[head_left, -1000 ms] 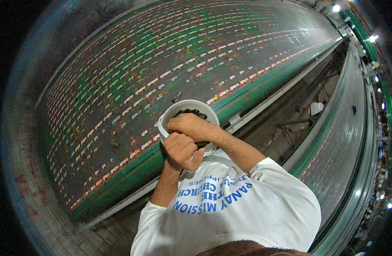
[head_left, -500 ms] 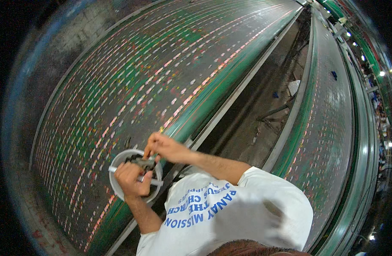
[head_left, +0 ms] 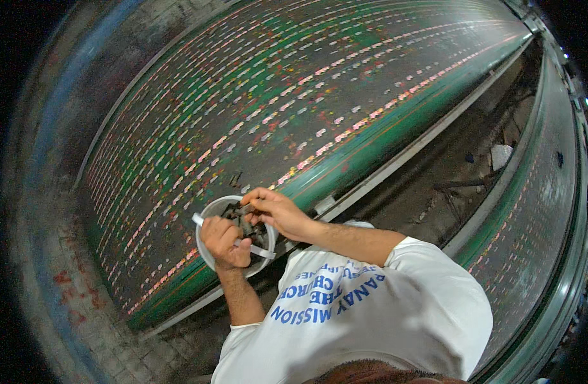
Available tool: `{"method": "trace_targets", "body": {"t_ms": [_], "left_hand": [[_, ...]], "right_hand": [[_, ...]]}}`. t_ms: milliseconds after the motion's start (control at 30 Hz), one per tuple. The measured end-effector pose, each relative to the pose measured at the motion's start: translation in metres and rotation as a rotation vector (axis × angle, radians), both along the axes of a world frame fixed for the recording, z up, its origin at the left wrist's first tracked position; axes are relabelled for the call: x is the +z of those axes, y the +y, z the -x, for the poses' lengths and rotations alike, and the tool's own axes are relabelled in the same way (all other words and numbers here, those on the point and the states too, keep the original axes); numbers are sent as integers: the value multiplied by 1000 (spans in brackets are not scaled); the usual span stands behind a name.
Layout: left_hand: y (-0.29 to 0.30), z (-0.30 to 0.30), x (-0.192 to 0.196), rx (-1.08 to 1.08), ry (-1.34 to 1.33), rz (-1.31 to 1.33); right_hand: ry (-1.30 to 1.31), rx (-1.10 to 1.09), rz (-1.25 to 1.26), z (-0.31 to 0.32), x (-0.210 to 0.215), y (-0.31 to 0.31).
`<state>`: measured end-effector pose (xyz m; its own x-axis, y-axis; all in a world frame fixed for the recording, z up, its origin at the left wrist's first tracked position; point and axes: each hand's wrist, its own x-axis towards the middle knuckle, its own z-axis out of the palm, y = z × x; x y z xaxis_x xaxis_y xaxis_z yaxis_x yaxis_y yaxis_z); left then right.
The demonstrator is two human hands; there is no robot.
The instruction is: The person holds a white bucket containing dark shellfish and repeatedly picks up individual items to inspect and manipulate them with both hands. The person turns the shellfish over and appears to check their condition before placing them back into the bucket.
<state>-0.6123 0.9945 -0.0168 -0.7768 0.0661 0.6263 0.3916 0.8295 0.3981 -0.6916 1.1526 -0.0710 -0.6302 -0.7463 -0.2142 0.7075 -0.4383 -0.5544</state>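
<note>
My left hand (head_left: 225, 242) grips the flat white handle of a small white bucket (head_left: 207, 253) and holds it up in front of my chest. Dark small pieces (head_left: 235, 211) lie inside the bucket. My right hand (head_left: 274, 210) reaches into the bucket from the right, fingers pinched on one of the dark pieces. Right behind the bucket is a long green surface (head_left: 306, 89) covered in rows of pale short strips.
A pale rail (head_left: 396, 163) runs along the green surface's near edge. To the right lies a dark dirty floor strip (head_left: 460, 173) with a white scrap (head_left: 500, 155), then a second long green surface (head_left: 537, 211). Reddish brick paving (head_left: 70, 301) lies lower left.
The view has swung, so the bucket now sits lower left of centre. My right hand stays in the bucket, and my left hand keeps its grip on the handle.
</note>
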Motion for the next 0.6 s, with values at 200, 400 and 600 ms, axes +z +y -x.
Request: {"method": "trace_targets", "body": {"t_ms": [200, 400, 600], "left_hand": [[-25, 7, -1, 84, 76, -42], [-29, 1, -1, -23, 58, -167], [-29, 1, 0, -26, 3, -173]], "right_hand": [[387, 62, -146, 0, 7, 3], [590, -15, -267, -6, -3, -2], [729, -6, -201, -2, 8, 6]]}}
